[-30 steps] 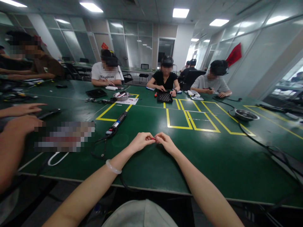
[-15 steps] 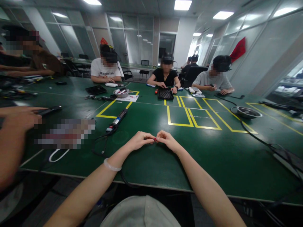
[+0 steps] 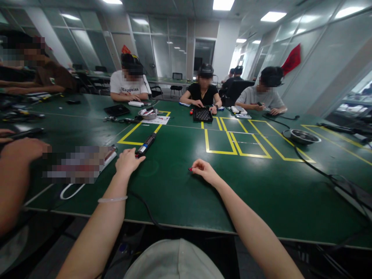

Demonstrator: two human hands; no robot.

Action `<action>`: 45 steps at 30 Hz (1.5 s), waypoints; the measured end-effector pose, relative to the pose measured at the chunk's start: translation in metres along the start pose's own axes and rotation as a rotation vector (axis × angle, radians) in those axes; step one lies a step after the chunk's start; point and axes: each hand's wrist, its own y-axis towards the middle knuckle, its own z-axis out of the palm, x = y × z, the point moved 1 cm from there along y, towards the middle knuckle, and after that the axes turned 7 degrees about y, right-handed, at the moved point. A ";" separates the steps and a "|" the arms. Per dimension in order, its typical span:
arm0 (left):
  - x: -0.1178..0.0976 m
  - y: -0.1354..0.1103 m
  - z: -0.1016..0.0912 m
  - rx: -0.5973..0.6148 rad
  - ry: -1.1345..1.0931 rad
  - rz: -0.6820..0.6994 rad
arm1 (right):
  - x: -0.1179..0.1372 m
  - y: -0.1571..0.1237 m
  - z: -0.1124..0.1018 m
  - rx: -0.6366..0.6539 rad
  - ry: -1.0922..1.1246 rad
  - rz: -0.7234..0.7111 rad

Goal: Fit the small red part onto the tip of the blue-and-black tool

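My right hand point(image 3: 203, 170) rests on the green table point(image 3: 186, 193), pinching a small red part point(image 3: 190, 169) at its fingertips. My left hand point(image 3: 127, 161) has reached left to a long black electric screwdriver point(image 3: 146, 144); its fingers curl over the tool's near end. The screwdriver's black cable point(image 3: 145, 207) trails back over the table's front edge. A pale bangle point(image 3: 112, 199) sits on my left wrist.
Yellow tape boxes point(image 3: 232, 143) mark the table's middle. A black parts tray point(image 3: 202, 115), a small bowl point(image 3: 148, 113) and a metal bowl point(image 3: 302, 136) lie farther off. Several people sit at the far side. Another person's arm point(image 3: 14, 170) is at my left. Cables point(image 3: 334, 178) run along the right.
My hands were together at the centre, both pinching the red part. Now my left hand has let go and moved left onto the screwdriver; the right keeps the part.
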 end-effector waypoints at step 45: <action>-0.156 -0.103 -0.006 0.078 -0.011 0.548 | 0.014 -0.008 0.018 -0.018 -0.711 -0.233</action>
